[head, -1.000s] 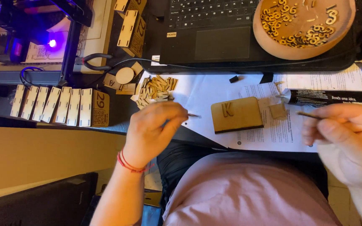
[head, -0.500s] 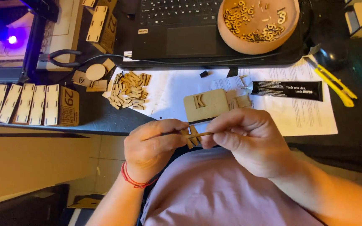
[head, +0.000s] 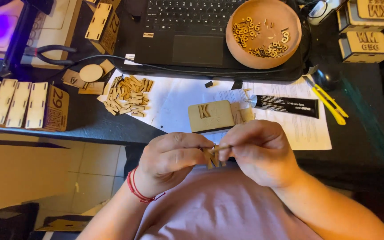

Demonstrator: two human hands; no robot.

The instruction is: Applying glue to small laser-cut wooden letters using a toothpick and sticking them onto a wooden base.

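My left hand (head: 170, 158) and my right hand (head: 258, 149) meet close to my chest, just in front of the table edge. Between their fingertips is a small wooden letter piece (head: 213, 158), pinched by my left fingers, while my right fingers hold a thin stick (head: 223, 147) against it. On the table just beyond lies a small wooden plaque (head: 210, 116) with one letter on it, resting on white paper sheets (head: 174, 102).
A pile of wooden letters (head: 127, 95) lies at left on the paper. A black glue tube (head: 285, 106), a yellow cutter (head: 327, 101), a bowl of small wooden pieces (head: 263, 33), a laptop (head: 187, 31), pliers (head: 50, 54) and wooden boxes (head: 27, 106) stand around.
My hands came together from apart, then drew nearer to my chest. The wooden letter piece now sits between the fingertips with the stick on it.
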